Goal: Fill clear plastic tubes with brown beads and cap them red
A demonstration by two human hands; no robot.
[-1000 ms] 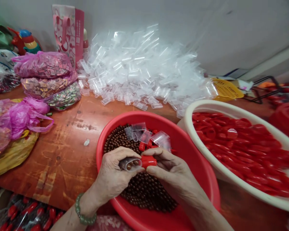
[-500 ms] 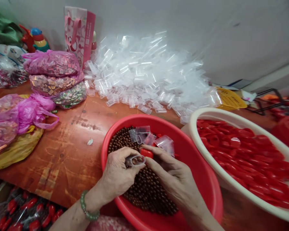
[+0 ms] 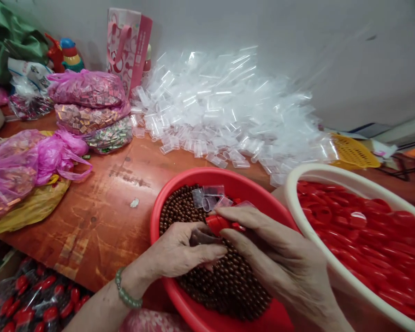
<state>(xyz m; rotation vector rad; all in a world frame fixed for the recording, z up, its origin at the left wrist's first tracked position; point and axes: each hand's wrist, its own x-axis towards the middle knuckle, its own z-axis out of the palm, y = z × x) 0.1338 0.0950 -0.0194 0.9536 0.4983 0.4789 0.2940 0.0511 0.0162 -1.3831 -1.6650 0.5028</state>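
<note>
Above the red basin (image 3: 197,173), my left hand (image 3: 180,251) pinches a clear plastic tube (image 3: 204,237) between thumb and fingers. Brown beads showed inside the tube a moment ago; its contents are hard to make out now. My right hand (image 3: 280,249) grips a glossy red plastic cap (image 3: 217,224) right at the tube's mouth; whether the two touch I cannot tell. Small round brown beads (image 3: 235,281) cover much of the basin's bottom below both hands. Several loose clear tubes (image 3: 212,191) lie on the beads behind my fingers.
Red plastic parts (image 3: 363,240) fill a white basin (image 3: 292,193) on the right. Clear tubes (image 3: 221,106) are heaped along the wall, near a yellow basket (image 3: 356,150). Pink bags (image 3: 90,90) stand at left. Red-capped packed pieces (image 3: 38,299) lie at lower left.
The tube has tipped so its open end no longer faces me. My right hand has turned the red cap, showing more of it, and shifted right. The view has swung slightly left.
</note>
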